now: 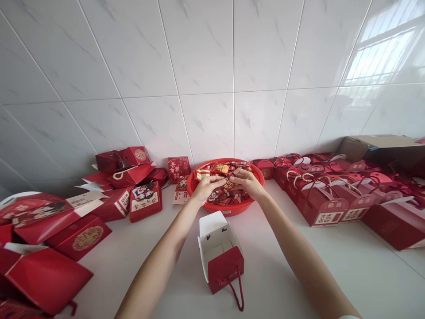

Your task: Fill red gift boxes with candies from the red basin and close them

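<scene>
Both of my hands are over a round red basin (189, 185) filled with small wrapped sweets (229, 197). The fingers of my left hand (208, 188) are pressed together above the left part of the pile; what they hold, if anything, is too small to tell. My right hand (247, 182) is pinched close beside it, with its fingertips at a dark red wrapped piece. Nearer to me, between my forearms, stands an open red box (226, 270) with a white inside and a red cord handle. Its inside shows no sweets.
Unfilled-looking red boxes (88, 237) are piled at the left. A red card box (178, 169) leans near the tiled wall. Rows of closed red boxes with cord handles (323, 206) stand at the right, before a brown carton (381, 141).
</scene>
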{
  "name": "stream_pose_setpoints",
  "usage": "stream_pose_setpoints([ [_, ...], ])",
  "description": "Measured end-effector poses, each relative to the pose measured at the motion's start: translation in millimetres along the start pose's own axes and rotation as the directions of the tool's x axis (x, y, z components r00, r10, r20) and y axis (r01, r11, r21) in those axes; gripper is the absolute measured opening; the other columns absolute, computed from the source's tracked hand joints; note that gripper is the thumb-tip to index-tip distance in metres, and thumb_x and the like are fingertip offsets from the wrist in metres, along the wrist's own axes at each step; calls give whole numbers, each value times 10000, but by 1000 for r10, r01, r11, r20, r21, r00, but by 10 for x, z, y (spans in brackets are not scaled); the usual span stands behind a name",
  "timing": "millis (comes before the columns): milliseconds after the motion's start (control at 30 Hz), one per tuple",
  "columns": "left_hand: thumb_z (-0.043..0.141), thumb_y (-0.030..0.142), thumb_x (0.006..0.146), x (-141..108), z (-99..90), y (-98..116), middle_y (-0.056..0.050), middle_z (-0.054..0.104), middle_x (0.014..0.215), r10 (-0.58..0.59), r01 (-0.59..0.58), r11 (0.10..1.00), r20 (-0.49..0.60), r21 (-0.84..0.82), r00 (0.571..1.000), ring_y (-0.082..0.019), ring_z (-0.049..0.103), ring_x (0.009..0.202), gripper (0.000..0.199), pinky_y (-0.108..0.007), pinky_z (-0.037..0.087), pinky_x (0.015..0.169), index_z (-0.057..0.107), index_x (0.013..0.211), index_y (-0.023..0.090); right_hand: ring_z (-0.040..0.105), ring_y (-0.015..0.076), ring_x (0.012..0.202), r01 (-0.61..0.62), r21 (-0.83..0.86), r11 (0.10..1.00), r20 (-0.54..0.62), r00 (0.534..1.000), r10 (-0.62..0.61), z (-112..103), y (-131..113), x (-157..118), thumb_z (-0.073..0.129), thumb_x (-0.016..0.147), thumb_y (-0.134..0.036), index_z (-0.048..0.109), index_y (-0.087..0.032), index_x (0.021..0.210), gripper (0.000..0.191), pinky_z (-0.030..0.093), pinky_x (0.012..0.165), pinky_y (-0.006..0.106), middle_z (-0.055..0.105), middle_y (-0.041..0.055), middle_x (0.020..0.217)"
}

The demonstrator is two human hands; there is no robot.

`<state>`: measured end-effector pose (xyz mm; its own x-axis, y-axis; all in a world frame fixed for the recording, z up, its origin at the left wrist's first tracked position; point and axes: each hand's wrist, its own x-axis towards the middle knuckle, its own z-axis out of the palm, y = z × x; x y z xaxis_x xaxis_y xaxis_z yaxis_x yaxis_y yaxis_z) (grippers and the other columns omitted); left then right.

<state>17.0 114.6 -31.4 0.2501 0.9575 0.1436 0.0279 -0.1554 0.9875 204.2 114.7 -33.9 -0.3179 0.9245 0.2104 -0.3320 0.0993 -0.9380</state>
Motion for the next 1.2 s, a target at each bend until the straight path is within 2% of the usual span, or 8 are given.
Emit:
stream_pose_setpoints([
  [133,893,429,563,5,5,-3,-62,777,857,-6,5,1000,-59,-18,998,-252,683,927,357,-356,525,842,806,816,193,619,165,797,-3,5,1000,-33,999,3,4,5,3,910,561,-403,587,-206,710,407,597,688,308,622,-20,771],
  [267,828,455,646,74,-38,-83,-70,786,968,4,-15,998,-206,-55,979,-251,704,963,327,-371,549,864,801,852,202,631,167,801,24,60,998,-198,980,-11,-11,13,37,899,553,-384,604,-214,739,388,588,684,293,635,-19,783],
  [367,682,373,810,181,-119,-151,-77,786,1018,92,-25,970,-271,240,958,-239,719,972,238,-357,563,859,797,917,194,637,168,789,52,104,993,-312,950,-16,-29,20,67,874,543,-365,616,-217,715,344,563,650,267,655,-16,783],
  [467,624,201,815,301,-217,-176,-64,791,1017,166,-19,837,-220,547,961,-235,706,1035,184,-342,540,927,798,874,200,638,164,753,72,139,988,-371,929,-15,-24,18,77,851,535,-351,653,-220,713,297,530,599,238,678,-14,761],
  [633,716,189,720,414,-286,-189,-80,793,987,50,53,675,-118,736,992,-289,710,1011,134,-364,522,931,790,832,201,663,196,668,98,165,981,-391,920,-26,27,-2,53,857,528,-407,675,-216,703,317,546,592,291,706,14,686],
  [800,891,341,497,375,-237,-231,-107,743,1194,-40,0,560,27,828,999,-363,642,1156,575,-368,484,944,765,1047,231,666,212,636,84,152,985,-403,915,-15,29,-12,43,883,516,-461,637,-228,672,373,564,596,323,695,4,639],
  [1000,847,380,567,362,-230,-231,-54,729,744,-46,-79,617,137,783,990,-290,671,817,241,-310,446,712,710,679,216,698,248,713,54,114,992,-364,931,-9,-12,-2,51,858,578,-481,641,-238,694,346,576,655,358,709,22,672],
  [1200,718,622,692,436,-247,-238,11,559,533,-16,-56,759,104,649,994,-207,554,615,464,-293,385,598,587,534,206,708,270,764,50,112,992,-353,935,-7,5,-21,34,861,562,-486,637,-239,684,355,574,646,352,720,30,691],
])
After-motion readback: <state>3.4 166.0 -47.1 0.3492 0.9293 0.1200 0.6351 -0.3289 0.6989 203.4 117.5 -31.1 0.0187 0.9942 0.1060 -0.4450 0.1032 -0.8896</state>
